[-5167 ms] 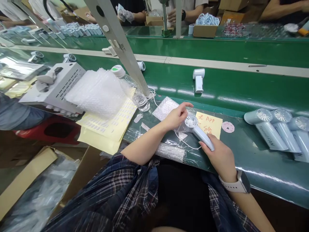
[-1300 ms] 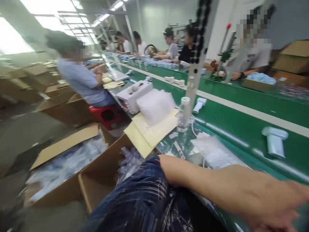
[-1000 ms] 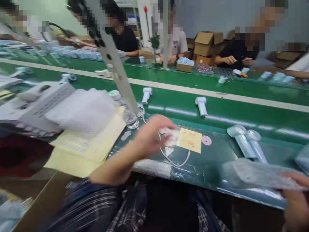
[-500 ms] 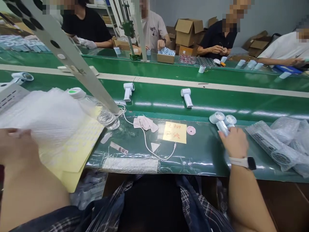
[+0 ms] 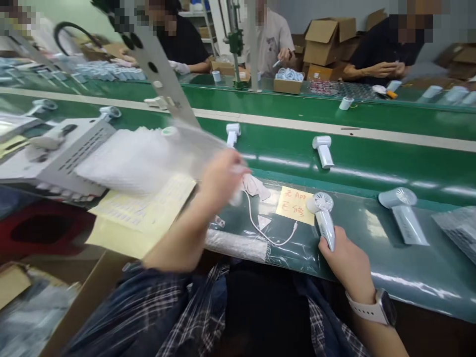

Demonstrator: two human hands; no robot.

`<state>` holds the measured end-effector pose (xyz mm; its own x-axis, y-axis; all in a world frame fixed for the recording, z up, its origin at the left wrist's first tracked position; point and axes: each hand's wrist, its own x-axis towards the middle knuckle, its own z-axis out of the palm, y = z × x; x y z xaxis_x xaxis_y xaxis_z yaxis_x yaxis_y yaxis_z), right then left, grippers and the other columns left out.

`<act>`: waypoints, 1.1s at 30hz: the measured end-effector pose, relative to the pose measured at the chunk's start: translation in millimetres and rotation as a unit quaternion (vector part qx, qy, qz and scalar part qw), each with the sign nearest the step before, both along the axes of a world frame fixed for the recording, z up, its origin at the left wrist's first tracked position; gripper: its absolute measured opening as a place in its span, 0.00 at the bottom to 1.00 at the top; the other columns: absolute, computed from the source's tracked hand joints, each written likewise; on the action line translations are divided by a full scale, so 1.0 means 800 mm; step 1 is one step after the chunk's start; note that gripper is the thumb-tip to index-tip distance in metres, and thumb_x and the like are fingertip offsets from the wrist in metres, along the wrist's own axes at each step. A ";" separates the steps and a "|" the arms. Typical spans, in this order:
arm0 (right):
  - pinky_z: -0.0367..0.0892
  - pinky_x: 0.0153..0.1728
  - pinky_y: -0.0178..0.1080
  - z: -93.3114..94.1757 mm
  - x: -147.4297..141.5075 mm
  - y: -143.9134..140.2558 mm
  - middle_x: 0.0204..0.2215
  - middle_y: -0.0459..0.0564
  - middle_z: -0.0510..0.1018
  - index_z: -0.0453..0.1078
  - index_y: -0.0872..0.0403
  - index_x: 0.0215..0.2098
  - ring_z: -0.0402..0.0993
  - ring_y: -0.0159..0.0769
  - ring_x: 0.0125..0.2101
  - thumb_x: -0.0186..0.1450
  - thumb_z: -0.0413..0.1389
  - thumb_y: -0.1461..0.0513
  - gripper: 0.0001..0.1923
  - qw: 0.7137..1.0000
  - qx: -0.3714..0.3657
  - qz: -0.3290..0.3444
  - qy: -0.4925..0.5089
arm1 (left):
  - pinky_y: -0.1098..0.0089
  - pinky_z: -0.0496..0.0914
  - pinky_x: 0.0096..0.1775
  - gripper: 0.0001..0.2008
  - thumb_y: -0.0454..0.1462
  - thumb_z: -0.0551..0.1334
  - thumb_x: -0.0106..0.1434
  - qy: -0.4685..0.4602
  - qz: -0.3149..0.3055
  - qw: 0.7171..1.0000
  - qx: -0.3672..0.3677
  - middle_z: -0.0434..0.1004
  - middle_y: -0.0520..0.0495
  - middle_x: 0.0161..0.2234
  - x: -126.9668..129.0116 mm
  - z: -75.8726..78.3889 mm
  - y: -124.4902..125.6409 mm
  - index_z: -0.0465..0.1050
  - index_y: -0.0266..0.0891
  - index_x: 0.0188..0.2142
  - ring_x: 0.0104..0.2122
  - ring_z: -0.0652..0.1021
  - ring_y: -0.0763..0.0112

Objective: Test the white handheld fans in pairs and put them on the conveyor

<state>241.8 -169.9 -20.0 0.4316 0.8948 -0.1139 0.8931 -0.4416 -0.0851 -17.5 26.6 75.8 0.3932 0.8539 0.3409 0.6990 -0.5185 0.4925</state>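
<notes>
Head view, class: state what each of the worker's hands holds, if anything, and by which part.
The right hand grips a small handheld fan by the lower end of its handle. The left hand holds a clear bubble-wrap bag, blurred, by one end.

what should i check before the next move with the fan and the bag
1. Right hand grips fan by its handle: ok.
2. Fan head lies by the yellow note, apart from the cable: ok.
3. Left hand holds a clear bag: ok, though blurred.
4. Bag mouth open: cannot tell.
5. Bag lifted off the stack: ok.
6. Spare fan lies apart to the right: ok.
</notes>
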 end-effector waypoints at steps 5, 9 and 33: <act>0.64 0.31 0.41 -0.017 0.005 -0.006 0.38 0.53 0.84 0.68 0.51 0.53 0.82 0.49 0.33 0.76 0.49 0.46 0.20 0.997 0.041 -0.027 0.053 | 0.69 0.77 0.50 0.25 0.34 0.80 0.54 0.117 -0.194 0.962 -0.152 0.80 0.42 0.50 0.061 -0.084 -0.005 0.80 0.35 0.51 0.43 0.81 0.67; 0.64 0.32 0.41 -0.030 0.007 -0.016 0.40 0.56 0.84 0.71 0.52 0.54 0.83 0.50 0.37 0.75 0.50 0.47 0.21 0.993 0.097 -0.034 0.053 | 0.70 0.75 0.52 0.15 0.29 0.67 0.66 0.135 -0.240 0.942 -0.191 0.71 0.34 0.62 0.057 -0.102 0.002 0.78 0.31 0.53 0.44 0.80 0.71; 0.70 0.29 0.38 0.004 -0.037 0.000 0.31 0.52 0.83 0.79 0.54 0.47 0.78 0.42 0.29 0.70 0.53 0.40 0.29 0.910 0.254 0.012 0.326 | 0.66 0.70 0.43 0.12 0.38 0.66 0.66 0.053 -0.214 0.924 -0.312 0.86 0.41 0.44 0.063 -0.101 -0.007 0.80 0.37 0.48 0.43 0.82 0.57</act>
<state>212.2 -170.0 -16.9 0.3998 0.9119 0.0922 0.5884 -0.1782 -0.7887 32.9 21.3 -4.6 0.7437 0.6298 -0.2241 0.5564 -0.3974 0.7297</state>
